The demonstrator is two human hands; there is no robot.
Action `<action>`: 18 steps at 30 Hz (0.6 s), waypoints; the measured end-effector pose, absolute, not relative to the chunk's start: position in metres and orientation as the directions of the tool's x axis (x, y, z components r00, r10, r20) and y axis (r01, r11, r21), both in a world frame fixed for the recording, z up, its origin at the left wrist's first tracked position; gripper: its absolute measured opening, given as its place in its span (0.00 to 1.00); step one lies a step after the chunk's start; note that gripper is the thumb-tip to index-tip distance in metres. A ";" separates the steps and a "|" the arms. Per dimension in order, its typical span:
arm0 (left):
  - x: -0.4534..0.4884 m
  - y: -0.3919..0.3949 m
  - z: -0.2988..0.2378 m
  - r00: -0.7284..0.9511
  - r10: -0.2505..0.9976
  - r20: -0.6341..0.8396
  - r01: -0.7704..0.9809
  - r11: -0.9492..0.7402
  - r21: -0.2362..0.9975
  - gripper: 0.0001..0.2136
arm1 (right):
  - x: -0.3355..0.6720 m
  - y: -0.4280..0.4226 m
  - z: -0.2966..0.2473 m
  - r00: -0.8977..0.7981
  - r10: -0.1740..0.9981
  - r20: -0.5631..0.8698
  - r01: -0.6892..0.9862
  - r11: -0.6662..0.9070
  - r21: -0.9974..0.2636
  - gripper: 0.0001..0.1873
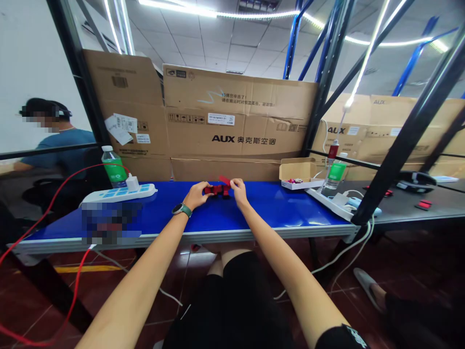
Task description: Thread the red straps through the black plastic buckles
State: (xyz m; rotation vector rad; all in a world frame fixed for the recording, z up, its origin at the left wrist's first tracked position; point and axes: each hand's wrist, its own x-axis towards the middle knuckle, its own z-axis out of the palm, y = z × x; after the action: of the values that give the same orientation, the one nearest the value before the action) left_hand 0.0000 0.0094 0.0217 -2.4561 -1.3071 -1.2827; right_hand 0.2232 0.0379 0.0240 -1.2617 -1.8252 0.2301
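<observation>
A small red block-built toy (218,189) stands near the far edge of the blue tabletop (269,208), and its exact shape is hard to make out at this size. My left hand (195,195), with a dark watch on a green strap (182,210) at the wrist, grips its left end. My right hand (238,190) pinches its right side, with the fingers over a raised red piece. Parts of the toy are hidden behind my fingers.
A white power strip (119,194) and a green-labelled water bottle (114,168) stand at the left. On the right are a small open cardboard box (297,173), another bottle (336,172) and a second power strip (327,202). Large cardboard cartons stand behind. A seated person (54,135) is at far left.
</observation>
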 end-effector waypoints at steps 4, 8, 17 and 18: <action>0.000 0.009 0.022 0.251 0.672 0.697 0.711 -0.616 0.339 0.16 | 0.231 0.026 0.027 0.142 0.888 0.437 0.755 0.188 -0.628 0.34; 0.004 0.011 0.018 0.234 0.711 0.663 0.634 -0.629 0.450 0.18 | 0.223 0.006 0.026 0.080 0.754 0.652 0.837 0.305 -0.455 0.33; 0.006 0.021 0.010 0.224 0.829 0.512 0.246 -0.556 0.794 0.26 | 0.205 0.017 0.011 -0.379 0.683 0.624 0.674 0.666 -0.320 0.16; 0.006 0.020 0.010 0.214 0.835 0.506 0.249 -0.548 0.799 0.24 | 0.206 0.018 0.011 -0.374 0.671 0.640 0.657 0.679 -0.328 0.15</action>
State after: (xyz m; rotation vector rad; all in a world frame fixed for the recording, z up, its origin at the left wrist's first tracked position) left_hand 0.0063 0.0203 0.0104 -2.8204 -1.4653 -1.9598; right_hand 0.2059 0.0182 0.0105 -1.0184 -2.1056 0.0222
